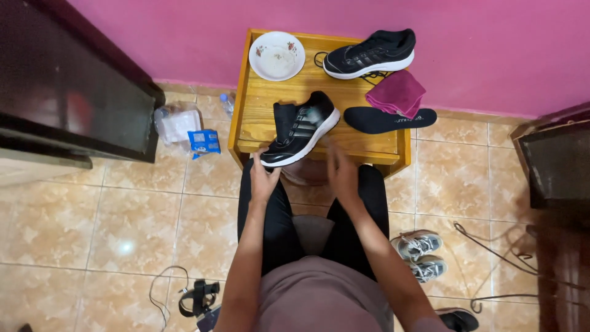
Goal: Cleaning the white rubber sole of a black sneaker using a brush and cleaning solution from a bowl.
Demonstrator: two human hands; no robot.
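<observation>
A black sneaker with a white sole [300, 128] lies tilted on the front of a small yellow wooden table [258, 104], its tongue pulled up. My left hand [263, 179] grips its toe end at the table's front edge. My right hand [341, 174] is just right of the shoe, fingers apart and blurred, holding nothing I can see. A second black sneaker [370, 54] stands at the back right of the table. A black insole [389, 119] lies to the right, partly under a folded magenta cloth [396, 93]. A white bowl [277, 55] sits at the back left.
Pink wall behind the table. Dark furniture stands at the left [74, 80] and right [553, 160]. On the tiled floor: plastic bag and blue packet [203, 141] left of the table, grey sneakers [421, 255] and a cord at my right, a black strap [198, 296] at lower left.
</observation>
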